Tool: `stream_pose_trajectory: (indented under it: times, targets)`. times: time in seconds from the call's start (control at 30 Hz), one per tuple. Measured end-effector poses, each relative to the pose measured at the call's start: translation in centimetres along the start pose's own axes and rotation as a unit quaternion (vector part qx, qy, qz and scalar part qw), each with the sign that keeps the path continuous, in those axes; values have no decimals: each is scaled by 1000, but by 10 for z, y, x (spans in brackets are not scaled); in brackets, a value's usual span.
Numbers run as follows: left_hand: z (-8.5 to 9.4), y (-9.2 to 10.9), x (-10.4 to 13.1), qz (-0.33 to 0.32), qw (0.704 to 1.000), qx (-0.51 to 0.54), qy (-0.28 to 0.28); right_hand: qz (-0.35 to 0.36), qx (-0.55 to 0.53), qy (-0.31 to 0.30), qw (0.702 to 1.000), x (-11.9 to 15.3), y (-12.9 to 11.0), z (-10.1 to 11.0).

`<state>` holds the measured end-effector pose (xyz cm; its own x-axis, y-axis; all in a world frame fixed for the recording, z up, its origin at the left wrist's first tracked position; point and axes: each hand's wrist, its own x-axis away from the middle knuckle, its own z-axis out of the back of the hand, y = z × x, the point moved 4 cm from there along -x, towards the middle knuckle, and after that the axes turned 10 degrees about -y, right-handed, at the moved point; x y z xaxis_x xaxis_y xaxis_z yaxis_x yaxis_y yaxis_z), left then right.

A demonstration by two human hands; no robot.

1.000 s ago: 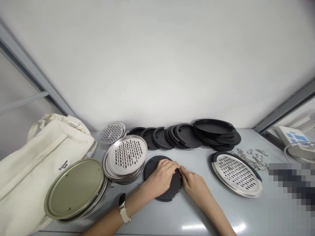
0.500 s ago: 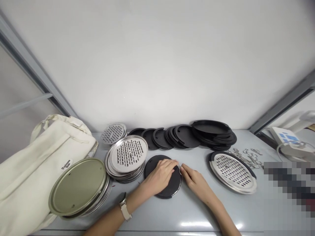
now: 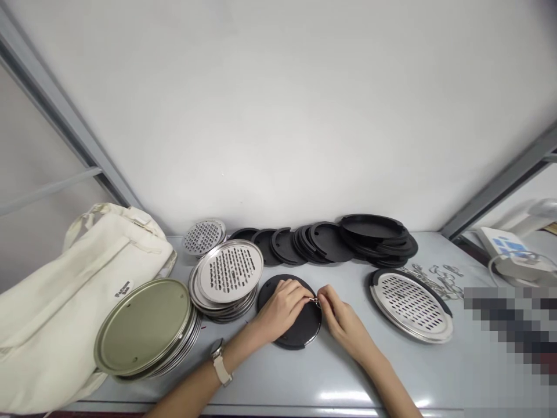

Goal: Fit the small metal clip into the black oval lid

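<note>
A black round disc [image 3: 300, 331] with a shiny metal edge at its lower right lies on the grey table, under my hands. My left hand [image 3: 282, 307] rests over the disc, its thumb and forefinger closed on one end of a small metal clip [image 3: 314, 300]. At the disc's right edge, my right hand [image 3: 342, 316] pinches the other end of that clip. The clip's exact shape is partly hidden by my fingertips. Left of the disc is a stack of round metal grater plates [image 3: 230, 273].
An olive round plate [image 3: 143, 328] tops a stack at the left, beside a cream bag [image 3: 87, 302]. Black discs [image 3: 331, 241] line the wall. To the right are a black-rimmed grater plate [image 3: 413, 305] and scattered metal clips [image 3: 439, 278].
My fingertips have shifted slightly, and the small clip between them now shows more. The view has moved a little.
</note>
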<state>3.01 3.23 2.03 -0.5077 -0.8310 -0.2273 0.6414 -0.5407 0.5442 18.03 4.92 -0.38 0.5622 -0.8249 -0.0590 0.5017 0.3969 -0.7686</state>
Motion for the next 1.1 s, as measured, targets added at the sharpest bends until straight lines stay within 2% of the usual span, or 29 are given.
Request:
stream_pose_trajectory:
  times: [0.17, 0.33, 0.47, 0.57, 0.7, 0.83, 0.97, 1.1]
  targets:
    - [0, 0, 0, -3, 998, 59, 12, -32, 33, 53, 998, 0, 11, 5]
    - [1, 0, 0, -9, 994, 103, 29, -1, 70, 71, 995, -1, 14, 5]
    - [3, -1, 0, -20, 992, 116, 44, 53, 43, 66, 995, 0, 2, 5]
    - [5, -1, 0, -28, 991, 123, 55, 65, 25, 60, 996, 1, -6, 7]
    - [4, 0, 1, -39, 989, 127, 68, 106, 46, 40, 992, 1, -13, 5]
    - [0, -2, 1, -21, 988, 137, 71, 91, 45, 59, 993, 0, -6, 6]
    - [-1, -3, 1, 2, 998, 48, 41, 23, 67, 93, 993, 0, 6, 8]
    - [-1, -4, 2, 0, 997, -80, 5, -2, 114, 73, 991, -1, 11, 3]
